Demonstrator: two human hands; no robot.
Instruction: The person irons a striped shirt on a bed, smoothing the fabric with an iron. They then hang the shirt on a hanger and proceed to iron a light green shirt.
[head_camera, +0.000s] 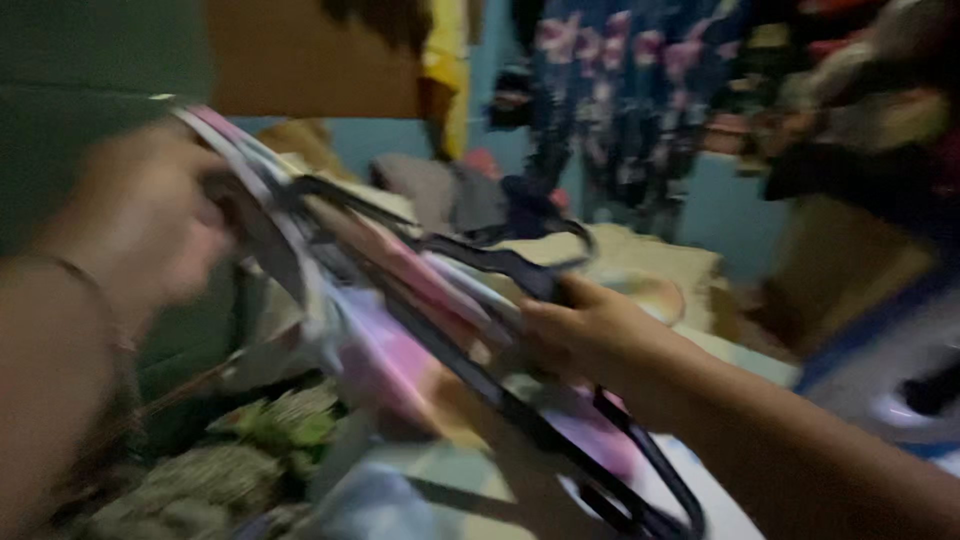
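Left forearm: nearest the camera, our left forearm fills the lower left corner, badly blurred, a thin band at the wrist.
Left hand (150, 215): raised at upper left, its grip closed around the top end of a bundle of hangers, as far as the blur lets us tell.
Hangers (420, 300): a bundle of dark plastic clothes hangers, held in the air between our two hands, slanting from upper left down to lower right. Pink, lilac and white pieces run along with it; we cannot tell whether they are pale hangers or cloth draped on them.
Right hand (585, 335): at the middle of the frame, arm coming in from the lower right, grip closed on the dark hanger arms about halfway along the bundle.
Hooks: one dark hook curls up just above our right hand; a dark loop hangs low at bottom centre.
Below the bundle: a heap of cloth (250, 450), green and pale, well under the hangers.
Behind: a dark flowered garment (620, 110) hanging at the top, a yellow cloth beside it, beige bedding further back, a light blue wall.
Handling, in our judgement: the bundle looks loose and easy to tangle, so we do well to keep both grips firm, keep the hooks facing one way, and lift clear of the cloth heap so nothing snags.
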